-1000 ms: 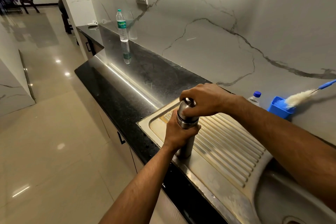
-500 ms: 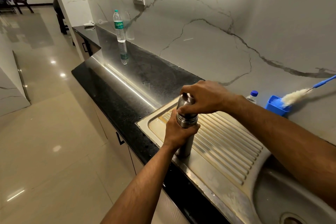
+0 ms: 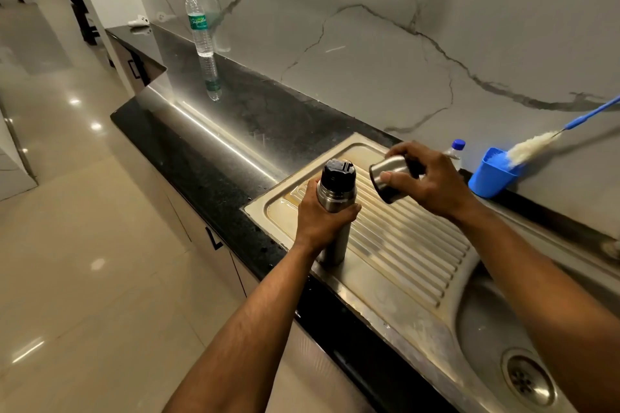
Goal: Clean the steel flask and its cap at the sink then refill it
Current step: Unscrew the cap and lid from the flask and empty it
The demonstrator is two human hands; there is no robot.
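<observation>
The steel flask (image 3: pixel 335 198) stands upright on the ribbed steel drainboard (image 3: pixel 402 245) at its left end. My left hand (image 3: pixel 323 223) grips the flask's body around the middle. A black inner stopper (image 3: pixel 338 173) shows at the flask's top. My right hand (image 3: pixel 429 178) holds the steel cap (image 3: pixel 387 174) in the air to the right of the flask, tilted on its side. The sink basin (image 3: pixel 486 329) with its drain (image 3: pixel 526 377) lies at the lower right.
A blue cup (image 3: pixel 491 176) with a long blue-handled bottle brush (image 3: pixel 533 146) stands by the wall. A small blue-capped bottle (image 3: pixel 456 149) sits beside it. A tall plastic water bottle (image 3: pixel 199 27) stands far back on the black counter (image 3: pixel 208 157).
My right hand has lifted the steel cap off the flask and moved it to the right, baring the black stopper. My left hand has kept its grip on the flask.
</observation>
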